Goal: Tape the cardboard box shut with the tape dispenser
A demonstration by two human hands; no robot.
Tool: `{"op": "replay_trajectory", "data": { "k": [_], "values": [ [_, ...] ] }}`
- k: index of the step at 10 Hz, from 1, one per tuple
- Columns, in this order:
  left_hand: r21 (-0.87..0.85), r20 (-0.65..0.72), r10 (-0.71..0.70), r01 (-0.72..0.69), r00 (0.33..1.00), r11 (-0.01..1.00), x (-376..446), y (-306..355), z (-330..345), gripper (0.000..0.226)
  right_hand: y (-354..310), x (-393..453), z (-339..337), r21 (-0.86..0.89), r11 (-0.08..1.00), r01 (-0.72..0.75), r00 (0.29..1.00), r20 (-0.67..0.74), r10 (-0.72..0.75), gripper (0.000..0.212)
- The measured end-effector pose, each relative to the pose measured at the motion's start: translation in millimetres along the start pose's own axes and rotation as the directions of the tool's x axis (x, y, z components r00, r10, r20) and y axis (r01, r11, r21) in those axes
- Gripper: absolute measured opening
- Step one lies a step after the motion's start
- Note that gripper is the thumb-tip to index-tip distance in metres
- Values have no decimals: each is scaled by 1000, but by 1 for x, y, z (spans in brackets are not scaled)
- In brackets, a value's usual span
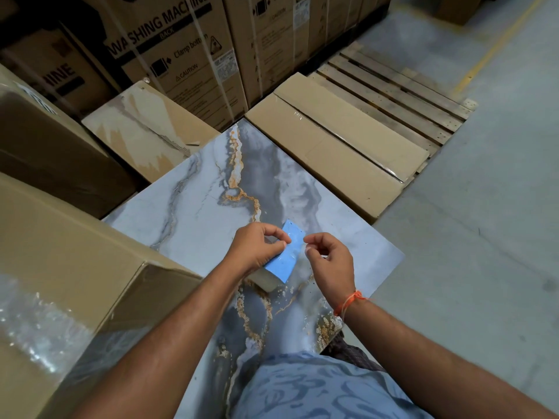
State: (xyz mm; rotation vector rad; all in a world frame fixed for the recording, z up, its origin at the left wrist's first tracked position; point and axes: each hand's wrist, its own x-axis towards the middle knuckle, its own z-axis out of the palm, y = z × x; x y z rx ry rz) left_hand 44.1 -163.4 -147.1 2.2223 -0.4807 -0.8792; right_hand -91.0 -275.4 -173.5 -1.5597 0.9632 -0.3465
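Seemingly light and stiff, the blue tape dispenser (282,257) sat pinched in the left hand (257,246), right hand (328,261) fingers (311,238) pinched near its edge, contact unclear.

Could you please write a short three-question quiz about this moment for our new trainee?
1. True or false: the left hand holds a blue object.
2. What is on the right wrist? A) watch B) orange thread C) glove
3. What does the large back box say it contains?

Key: 1 true; 2 B; 3 washing machine.
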Motion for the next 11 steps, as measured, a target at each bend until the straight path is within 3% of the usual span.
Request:
{"op": "replay_trajectory", "data": {
  "k": [3, 6, 8, 10, 11],
  "values": [
    [459, -116, 338, -251, 934, 852, -21, -22, 27, 21, 10, -1, -4, 5, 1000, -2, 998, 55, 2, 19],
    [744, 10, 329, -227, 944, 629, -32, -29, 56, 27, 19, -4, -18, 11, 999, -44, 998, 43, 44, 22],
    [776, 20, 362, -242, 932, 582, -48, -30, 54, 42, 21, -12, -28, -34, 999, 3, 998, 62, -1, 23],
    [732, -159, 371, -143, 915, 666, -93, -30, 46, 40, 15, -16, -39, -126, 982, 144, 979, 162, -123, 24],
    [700, -395, 413, -22, 820, 714, -118, -31, 44, 29, 6, -17, -49, -268, 900, 343, 923, 275, -270, 26]
  ]
}}
